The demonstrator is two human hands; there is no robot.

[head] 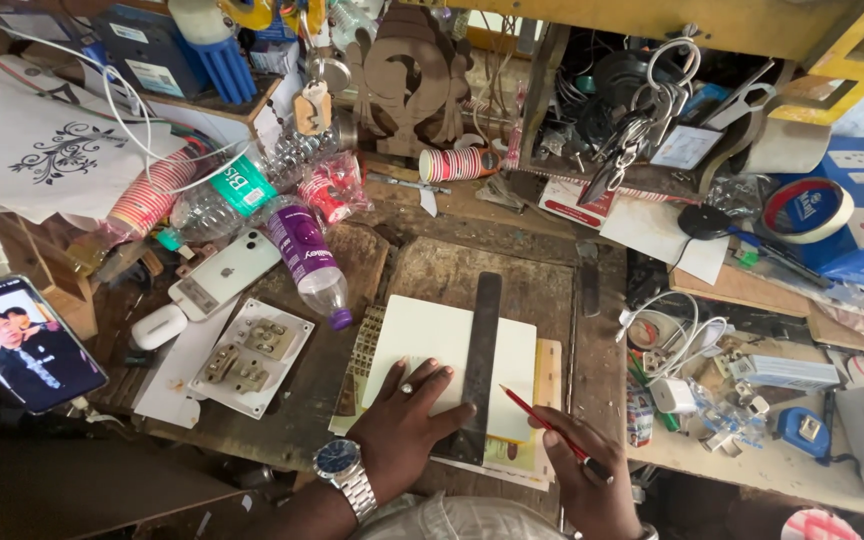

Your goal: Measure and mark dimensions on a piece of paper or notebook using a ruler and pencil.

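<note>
Where left hand (404, 425) presses, ruler (478, 365) hides.

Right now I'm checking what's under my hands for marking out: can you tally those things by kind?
Hands: 2, left hand, right hand
Red pencil: 1
Dark metal ruler: 1
White board: 1
Wristwatch: 1
Total: 6
</note>
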